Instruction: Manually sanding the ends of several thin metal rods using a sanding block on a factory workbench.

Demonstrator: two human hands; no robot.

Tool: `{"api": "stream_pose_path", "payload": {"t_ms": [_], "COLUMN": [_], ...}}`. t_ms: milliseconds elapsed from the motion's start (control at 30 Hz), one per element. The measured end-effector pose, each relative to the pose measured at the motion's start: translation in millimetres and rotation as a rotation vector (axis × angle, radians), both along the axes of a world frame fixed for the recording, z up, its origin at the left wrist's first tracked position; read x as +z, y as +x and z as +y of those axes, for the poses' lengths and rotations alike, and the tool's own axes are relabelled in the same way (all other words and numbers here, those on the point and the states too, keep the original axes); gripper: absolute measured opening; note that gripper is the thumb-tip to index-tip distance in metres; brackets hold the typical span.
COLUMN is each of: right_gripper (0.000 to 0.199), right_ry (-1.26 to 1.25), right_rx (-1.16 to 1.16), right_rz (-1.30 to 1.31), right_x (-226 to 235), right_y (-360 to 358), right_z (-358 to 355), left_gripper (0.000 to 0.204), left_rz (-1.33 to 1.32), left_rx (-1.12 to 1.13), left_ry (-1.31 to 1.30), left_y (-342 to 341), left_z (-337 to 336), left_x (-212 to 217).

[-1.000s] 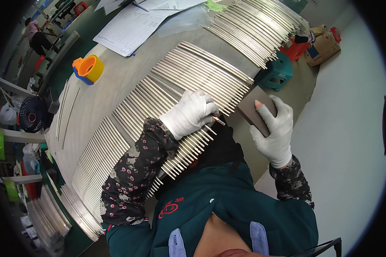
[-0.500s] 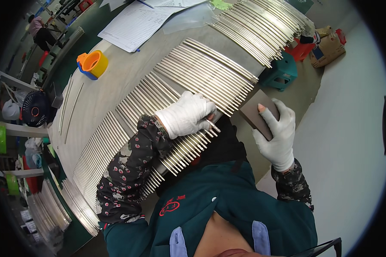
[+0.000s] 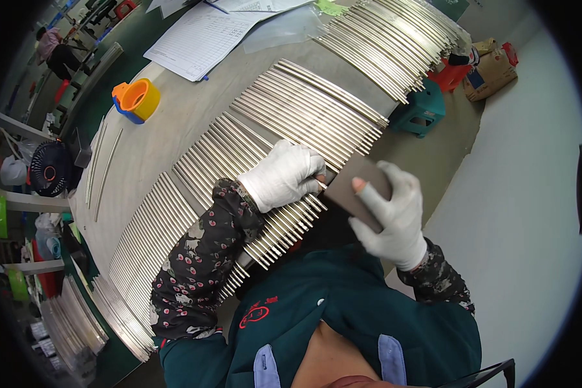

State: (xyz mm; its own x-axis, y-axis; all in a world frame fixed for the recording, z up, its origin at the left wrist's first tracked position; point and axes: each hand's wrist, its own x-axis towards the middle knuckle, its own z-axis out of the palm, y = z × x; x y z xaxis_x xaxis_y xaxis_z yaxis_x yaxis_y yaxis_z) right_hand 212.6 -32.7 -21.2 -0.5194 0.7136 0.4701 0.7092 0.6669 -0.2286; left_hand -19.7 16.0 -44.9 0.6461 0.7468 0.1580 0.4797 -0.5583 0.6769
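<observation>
left hand (image 3: 281,176): grip closed round rod (image 3: 323,185) | right hand (image 3: 394,213): clasping block (image 3: 344,190) | rod likely stiff, slick; hold near end

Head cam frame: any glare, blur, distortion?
Head view: bright glare along the metal rods; head view: right hand and gray-brown block look softer than the left hand, possibly motion blur; head view: fisheye bows the table, with dark corners.
</observation>
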Motion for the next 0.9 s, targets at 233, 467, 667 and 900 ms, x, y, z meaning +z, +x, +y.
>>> {"api": "stream_pose_path", "payload": {"t_ms": [233,467,667,900], "right_gripper": [0.055,0.055,0.054,0.059], "right_ry": [0.118,0.076,0.011,0.062], "right_rx": [-0.176,-0.137,-0.062,-0.112], "right_rz": [-0.077,-0.069,-0.033,0.054], "right_x": [1,0,-1,-3], "right_y": [4,6,5,17], "right_z": [13,12,12,16], "left_gripper": [0.022,0.022,0.022,0.024], "left_rz": [0.022,0.036,0.047,0.272], "left_rx": [0.042,0.063,0.072,0.205], "left_ry": [0.063,0.051,0.042,0.484], "left_y": [-2,2,1,8], "left_z": [-2,-3,-4,-7], "left_x": [-4,-1,0,6]}}
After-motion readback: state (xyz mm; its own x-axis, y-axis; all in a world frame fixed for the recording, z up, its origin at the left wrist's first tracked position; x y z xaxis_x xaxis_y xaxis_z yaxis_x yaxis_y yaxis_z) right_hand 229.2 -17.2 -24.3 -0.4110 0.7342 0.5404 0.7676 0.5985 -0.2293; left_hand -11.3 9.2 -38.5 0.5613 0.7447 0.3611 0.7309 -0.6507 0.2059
